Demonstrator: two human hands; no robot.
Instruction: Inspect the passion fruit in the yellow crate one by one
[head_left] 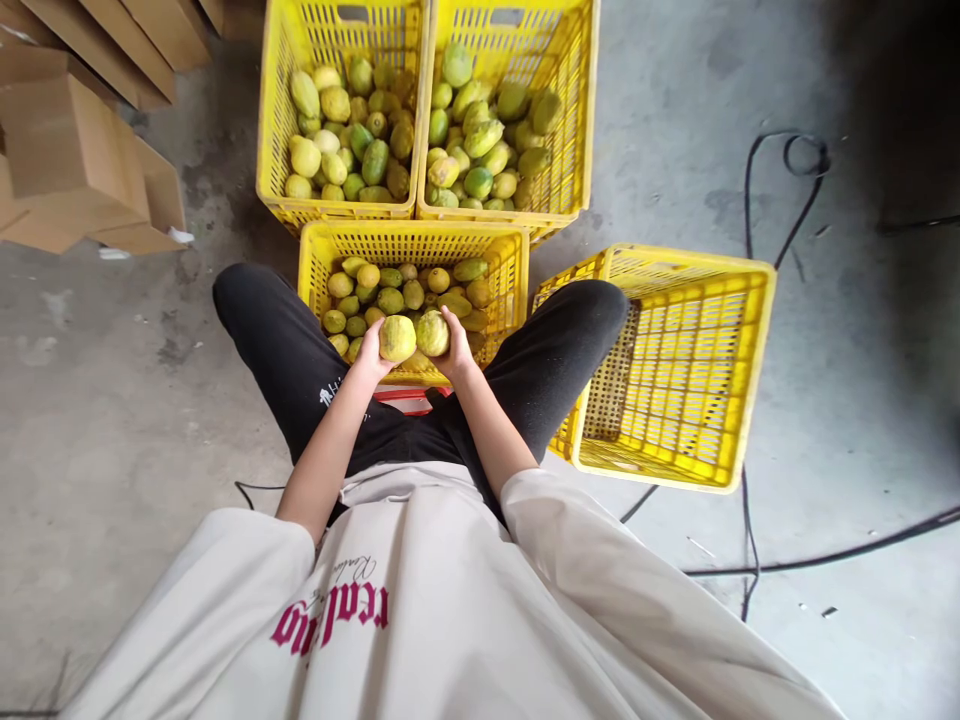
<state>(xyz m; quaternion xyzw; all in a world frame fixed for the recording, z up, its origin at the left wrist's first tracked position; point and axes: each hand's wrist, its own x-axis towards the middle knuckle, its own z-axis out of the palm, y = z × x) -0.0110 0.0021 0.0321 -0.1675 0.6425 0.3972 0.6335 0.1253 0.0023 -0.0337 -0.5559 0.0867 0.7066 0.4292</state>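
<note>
My left hand [367,355] is closed around a roundish yellow-green fruit [397,339]. A second fruit [433,334], mottled yellow and green, is in the grip of my right hand [457,352]. The two fruits are held side by side, with a narrow gap between them. Both hands are over the near edge of a yellow plastic crate [414,232] between my knees. Inside that crate lie several loose fruits [391,300], round to oval, green to yellow; I cannot tell their exact kind.
Two more yellow crates, a left one [264,120] and a right one [590,110], stand beyond, holding similar fruit. An empty yellow crate [679,470] lies tilted by my right knee. Cardboard boxes [75,150] are at far left. Black cables [832,560] run across the floor at right.
</note>
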